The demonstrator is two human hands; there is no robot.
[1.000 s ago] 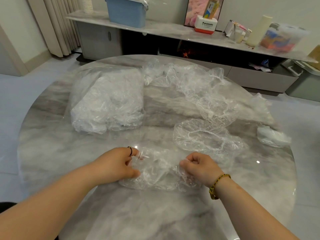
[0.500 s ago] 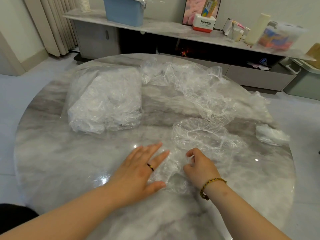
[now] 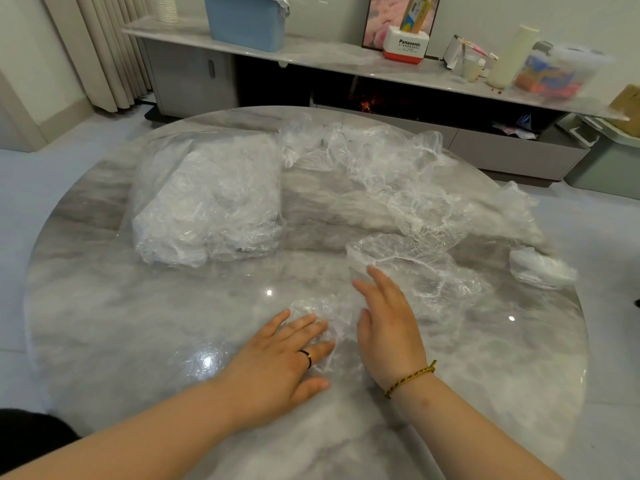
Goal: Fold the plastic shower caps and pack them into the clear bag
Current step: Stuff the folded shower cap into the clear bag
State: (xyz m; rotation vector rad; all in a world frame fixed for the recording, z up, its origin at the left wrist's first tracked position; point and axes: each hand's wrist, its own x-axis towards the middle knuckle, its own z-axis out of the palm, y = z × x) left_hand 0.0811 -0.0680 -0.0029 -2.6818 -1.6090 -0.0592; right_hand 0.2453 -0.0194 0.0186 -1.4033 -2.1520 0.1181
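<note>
While left hand (image 3: 277,362) presses folded cap (image 3: 332,318), right hand (image 3: 388,327) beside, table edge (image 3: 571,358) near.

Grey-veined marble table (image 3: 138,323), clear shower caps (image 3: 398,181) (blue bin (image 3: 247,19) behind).

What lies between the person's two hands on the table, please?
A crumpled clear shower cap, partly under the left hand, beside the right hand; seen in head view.

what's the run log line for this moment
left hand flat on near shower cap | right hand open, fingertips by next shower cap | clear bag stuffed, back left
</note>
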